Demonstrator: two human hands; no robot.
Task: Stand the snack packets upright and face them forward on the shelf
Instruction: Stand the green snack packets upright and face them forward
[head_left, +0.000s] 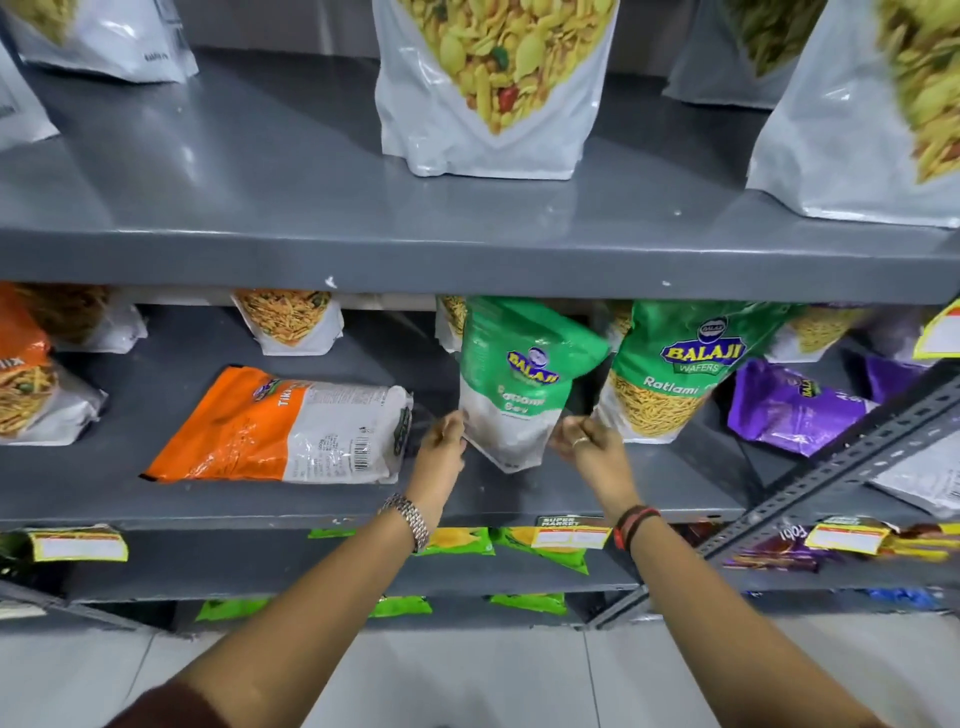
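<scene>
On the grey middle shelf (322, 499) a green-and-white Balaji packet (514, 384) stands upright with its front facing me. My left hand (441, 441) pinches its lower left edge and my right hand (587, 441) pinches its lower right edge. Just to its right a second green Balaji packet (670, 374) stands upright, facing forward. An orange-and-white packet (280, 426) lies flat on its side to the left, back label showing. A purple packet (789, 405) leans tilted at the right.
The upper shelf (467, 260) overhangs the packet tops and carries large white snack pouches (488, 88). More packets stand at the back of the middle shelf. A perforated metal brace (831, 467) crosses diagonally at the right. Price tags (571, 532) hang on the shelf edge; green packets fill lower shelves.
</scene>
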